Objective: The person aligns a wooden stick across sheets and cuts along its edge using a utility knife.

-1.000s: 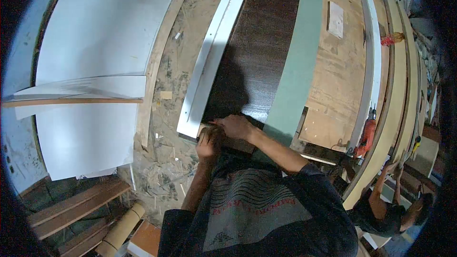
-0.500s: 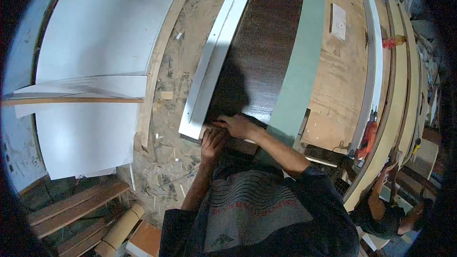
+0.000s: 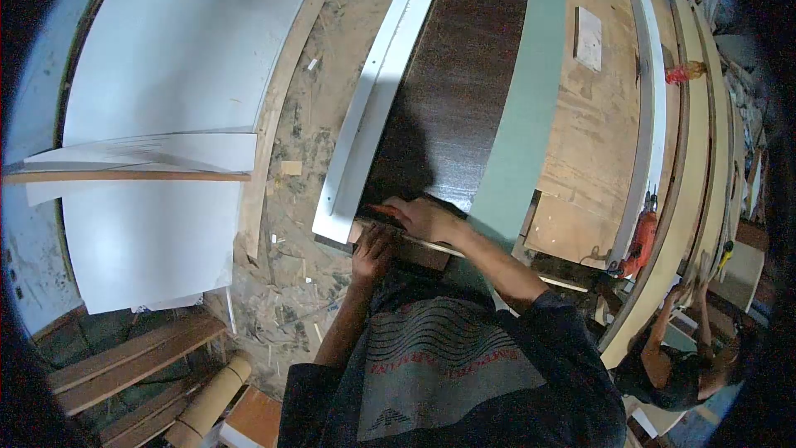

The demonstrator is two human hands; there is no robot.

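A long dark brown board lies lengthwise before me, with a white strip along its left side and a green strip along its right. My right hand is closed round a small orange-handled tool at the board's near end; its tip is hard to see. Just below and to the left, my left hand has its fingers bent over the near end edge, by a thin pale edge strip. What lies under those fingers is partly hidden.
White sheets lie at left, past a floor littered with scraps. A red power drill stands at right beside long pale boards. Another person works at the lower right. Wooden planks lie lower left.
My right hand has shifted slightly right along the near end, showing more of the orange tool. My left hand has moved a little right. The other person's hands have moved.
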